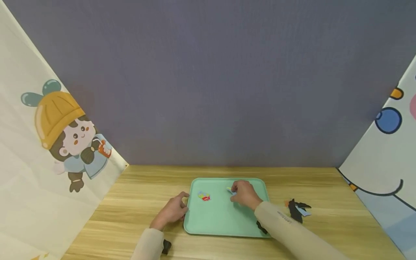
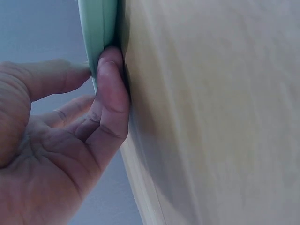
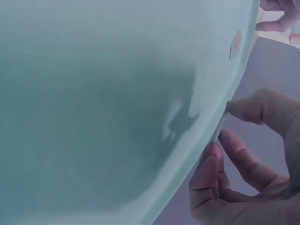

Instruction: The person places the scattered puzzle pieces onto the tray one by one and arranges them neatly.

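Observation:
A pale green rectangular tray [image 1: 221, 225] lies on the wooden table. At its left edge is my left hand [image 1: 173, 209]; in the left wrist view the thumb is on the rim and fingers [image 2: 112, 86] tuck under it, gripping the edge. My right hand [image 1: 246, 194] is over the tray's back right part. Between thumb and fingertips it pinches a small, flat, light blue and yellow piece [image 1: 229, 189], seen thin and edge-on in the right wrist view. A small multicoloured flat piece [image 1: 204, 196], with red, yellow-green and blue, lies on the tray's left part.
Right of the tray, several flat pieces [image 1: 295, 212], mostly black with some light blue and orange, lie in a loose pile on the table [image 1: 328, 224]. A dark grey wall [image 1: 227, 90] stands behind the table. Printed white panels [image 1: 29, 169] flank both sides.

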A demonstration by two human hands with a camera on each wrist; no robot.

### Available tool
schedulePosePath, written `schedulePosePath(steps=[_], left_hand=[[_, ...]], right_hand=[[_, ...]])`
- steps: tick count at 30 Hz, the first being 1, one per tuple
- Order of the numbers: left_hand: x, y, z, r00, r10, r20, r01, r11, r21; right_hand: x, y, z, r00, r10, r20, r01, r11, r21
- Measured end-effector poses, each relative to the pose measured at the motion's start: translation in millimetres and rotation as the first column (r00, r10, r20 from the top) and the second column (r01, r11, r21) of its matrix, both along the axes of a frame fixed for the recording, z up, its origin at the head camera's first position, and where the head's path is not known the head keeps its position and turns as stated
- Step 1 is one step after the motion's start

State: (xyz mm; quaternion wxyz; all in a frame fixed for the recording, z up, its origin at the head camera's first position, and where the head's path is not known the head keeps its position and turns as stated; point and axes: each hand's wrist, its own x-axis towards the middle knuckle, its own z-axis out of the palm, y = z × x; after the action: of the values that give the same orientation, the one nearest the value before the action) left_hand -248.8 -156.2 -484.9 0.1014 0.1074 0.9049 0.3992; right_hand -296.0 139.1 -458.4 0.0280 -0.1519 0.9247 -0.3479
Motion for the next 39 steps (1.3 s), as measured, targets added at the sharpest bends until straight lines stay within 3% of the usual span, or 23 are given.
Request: schedulePosePath(steps=[22,39], left_hand=[[-0.9,1.0,0.4,1.0,-0.001,-0.001,0.001,1.0,-0.001],[-0.4,1.3,0.9,1.0,0.002,0.008,-0.002,1.0,0.011]], right_hand=[[-6.7,-22.0,-9.1,1.0,-0.017,-0.013,0.018,0.995,0.097],[-6.5,9.4,11.5,0.998,-0.048,0.029,0.047,0.998,0.045]])
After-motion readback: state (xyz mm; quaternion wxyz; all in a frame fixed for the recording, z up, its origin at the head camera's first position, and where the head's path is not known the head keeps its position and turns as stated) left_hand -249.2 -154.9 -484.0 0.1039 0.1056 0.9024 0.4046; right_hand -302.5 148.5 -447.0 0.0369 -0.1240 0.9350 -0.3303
